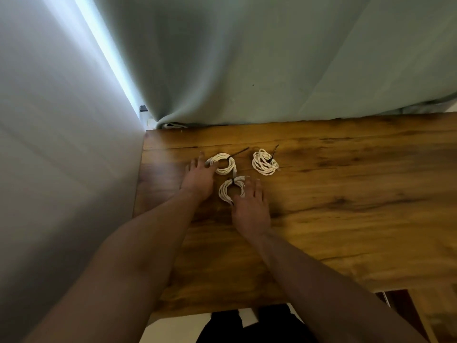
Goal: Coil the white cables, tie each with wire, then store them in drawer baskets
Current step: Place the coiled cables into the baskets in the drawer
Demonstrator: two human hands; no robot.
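Both forearms point(138, 256) reach from 6 o'clock over the wooden table point(346, 194). My left hand point(199, 179) lies flat with straight fingers, its thumb side touching the far coil point(222, 164) at 11 o'clock. My right hand point(251, 209) rests spread against the near coil point(231, 190), gripping nothing. The third coil point(265, 161) sits at 1 o'clock. All look tied, so I should pinch each beside its wire point(232, 158), keeping the loops together.

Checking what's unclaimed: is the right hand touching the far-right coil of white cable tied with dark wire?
Apart. The head view shows bare wooden table between the right hand and the far-right coil.
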